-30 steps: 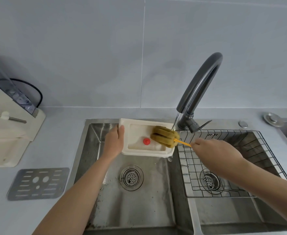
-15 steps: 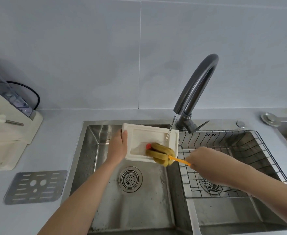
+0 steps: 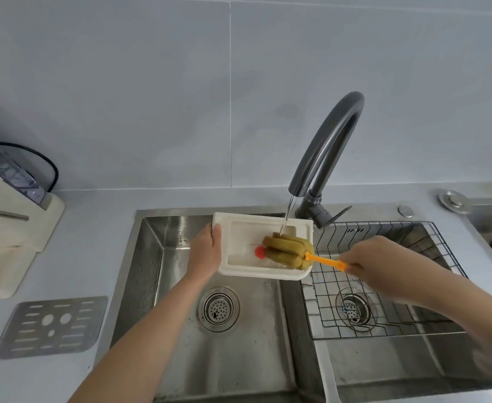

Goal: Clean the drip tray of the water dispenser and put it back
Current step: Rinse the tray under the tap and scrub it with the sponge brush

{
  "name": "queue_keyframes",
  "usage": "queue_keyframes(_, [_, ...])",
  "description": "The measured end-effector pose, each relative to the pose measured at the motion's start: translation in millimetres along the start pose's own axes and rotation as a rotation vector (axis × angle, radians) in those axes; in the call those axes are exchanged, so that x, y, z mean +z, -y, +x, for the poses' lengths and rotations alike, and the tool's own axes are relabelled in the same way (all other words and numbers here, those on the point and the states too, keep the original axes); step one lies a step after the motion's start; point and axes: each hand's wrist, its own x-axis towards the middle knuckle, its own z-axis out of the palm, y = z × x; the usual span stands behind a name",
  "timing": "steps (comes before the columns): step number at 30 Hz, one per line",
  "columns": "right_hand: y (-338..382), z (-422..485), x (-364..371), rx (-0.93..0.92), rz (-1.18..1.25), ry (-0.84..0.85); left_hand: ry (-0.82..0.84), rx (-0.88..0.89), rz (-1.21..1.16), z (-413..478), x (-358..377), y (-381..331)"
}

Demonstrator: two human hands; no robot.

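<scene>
The left hand point(image 3: 204, 254) clasps the drip tray point(image 3: 239, 228) under the tap point(image 3: 326, 152); the right hand point(image 3: 378, 263) grips the sponge brush point(image 3: 285, 251) inside it. A wire rack point(image 3: 384, 301) sits below the right hand, and a metal grille point(image 3: 50, 327) lies on the worktop point(image 3: 93, 228) left of the hands.

We count two stainless-steel sink basins: the left basin point(image 3: 163, 286) and the right basin point(image 3: 413, 373), each with one round drain strainer, so two strainers, left point(image 3: 218, 309) and right point(image 3: 353, 309). One dark grey arched tap point(image 3: 326, 152), one white rectangular plastic drip tray point(image 3: 239, 228), one olive sponge brush with an orange handle point(image 3: 285, 251), one black wire rack point(image 3: 384, 274), one flat slotted metal grille point(image 3: 50, 327).
</scene>
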Motion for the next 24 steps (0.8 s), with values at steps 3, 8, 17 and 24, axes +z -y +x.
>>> queue_keyframes(3, [-0.7, -4.5, -3.2, 0.025, 0.075, -0.029, 0.018, 0.021, 0.029, 2.1, 3.1, -6.5])
queue_keyframes(8, [-4.7, -10.0, -3.5, 0.065, 0.132, -0.059, 0.1, 0.026, 0.017, -2.5, 13.6, -15.1])
queue_keyframes(17, [-1.8, -10.6, 12.2, 0.115, 0.149, -0.101, 0.186, 0.036, -0.06, -11.5, 47.4, -32.5])
queue_keyframes(24, [22.0, -8.2, 23.7, 0.028, 0.138, -0.093, 0.151, 0.087, -0.056, -8.0, 48.6, -33.8])
